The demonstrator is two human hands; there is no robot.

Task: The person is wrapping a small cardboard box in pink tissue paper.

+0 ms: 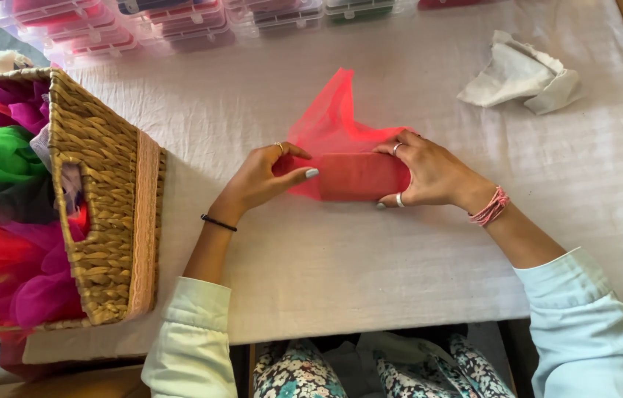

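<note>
A small rectangular block wrapped in red netting lies on the white tablecloth at the middle. A loose sheet of the same red net fabric sticks up behind it. My left hand grips the left end of the block, thumb along its front, with a ring on one finger and a black band at the wrist. My right hand holds the right end, with rings and a pink wrist cord.
A woven basket full of pink, green and purple net fabric stands at the left edge. Clear plastic storage boxes line the far side. A crumpled white cloth lies at the far right.
</note>
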